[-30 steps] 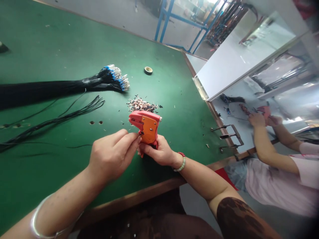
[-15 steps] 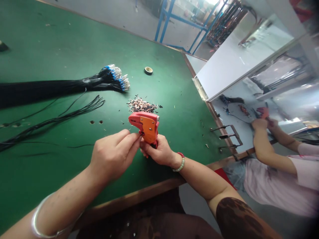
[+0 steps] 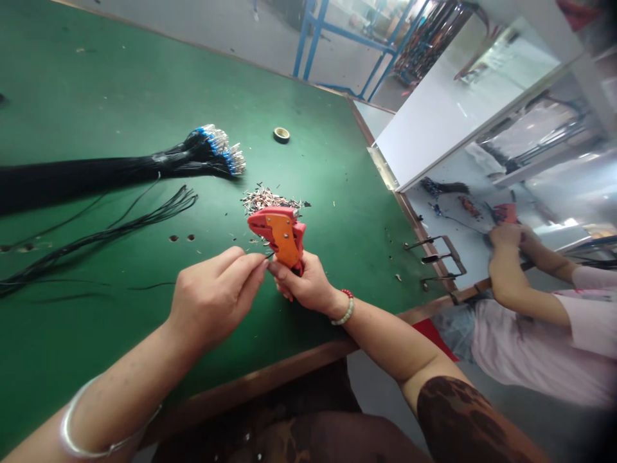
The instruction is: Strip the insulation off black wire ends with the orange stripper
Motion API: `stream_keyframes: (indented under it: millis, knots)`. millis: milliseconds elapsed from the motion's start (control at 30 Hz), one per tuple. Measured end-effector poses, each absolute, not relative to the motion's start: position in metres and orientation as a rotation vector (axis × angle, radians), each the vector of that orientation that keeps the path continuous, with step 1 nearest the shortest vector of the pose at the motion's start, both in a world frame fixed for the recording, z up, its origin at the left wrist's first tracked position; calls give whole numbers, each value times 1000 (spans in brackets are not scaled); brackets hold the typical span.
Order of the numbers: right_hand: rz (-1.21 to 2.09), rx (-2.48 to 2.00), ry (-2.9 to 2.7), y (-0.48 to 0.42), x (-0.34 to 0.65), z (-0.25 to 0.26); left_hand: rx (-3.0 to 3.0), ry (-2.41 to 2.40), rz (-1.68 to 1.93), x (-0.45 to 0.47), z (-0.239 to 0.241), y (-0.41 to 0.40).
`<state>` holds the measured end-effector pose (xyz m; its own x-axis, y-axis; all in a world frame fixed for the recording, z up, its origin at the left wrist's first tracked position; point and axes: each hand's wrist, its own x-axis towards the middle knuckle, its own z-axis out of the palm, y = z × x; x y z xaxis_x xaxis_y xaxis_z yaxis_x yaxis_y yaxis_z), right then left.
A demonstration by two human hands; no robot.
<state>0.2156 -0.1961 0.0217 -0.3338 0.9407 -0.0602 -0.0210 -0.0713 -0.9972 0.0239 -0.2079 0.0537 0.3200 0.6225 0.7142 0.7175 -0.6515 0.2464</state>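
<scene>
A: Where is the red-and-orange hand tool (image 3: 279, 233) found?
B: It is held upright over the green table (image 3: 120, 83), near the front edge. The right hand (image 3: 308, 286) is closed around its handles. How hard they are squeezed cannot be told.
A: And the left hand (image 3: 212, 299)?
B: Thumb and forefinger are pinched shut on a thin black wire end (image 3: 270, 255), placed at the tool's mouth on its 9 o'clock side.
A: What could be spoiled from here?
B: The wire end is gripped by fingertips only. If it is set crooked or too shallow, a bad bite would probably be made. A fingertip so near the mouth could also be nipped.
A: What is seen around?
B: A pile of metal terminals (image 3: 270, 198) just behind the tool at 12 o'clock, a bundle of black wires (image 3: 144, 167) at 10 o'clock, and a tape roll (image 3: 281, 134) farther off at 12. A co-worker's hands (image 3: 506, 235) are seen at 3 o'clock, well apart.
</scene>
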Motion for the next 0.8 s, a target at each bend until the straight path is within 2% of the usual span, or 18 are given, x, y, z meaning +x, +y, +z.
stream_keyframes:
  millis: [100, 333, 533, 800]
  knots:
    - [1621, -930, -1319, -186, 224, 27, -2443, -1331, -1313, 18, 55, -205]
    - [1608, -688, -1312, -174, 252, 55, -2409, -1570, -1508, 6, 60, -192]
    - [1871, -644, -1210, -174, 264, 68, -2465, -1634, -1569, 2, 54, -187]
    - [2175, -600, -1110, -181, 247, 55, -2424, -1741, -1719, 5, 51, -191]
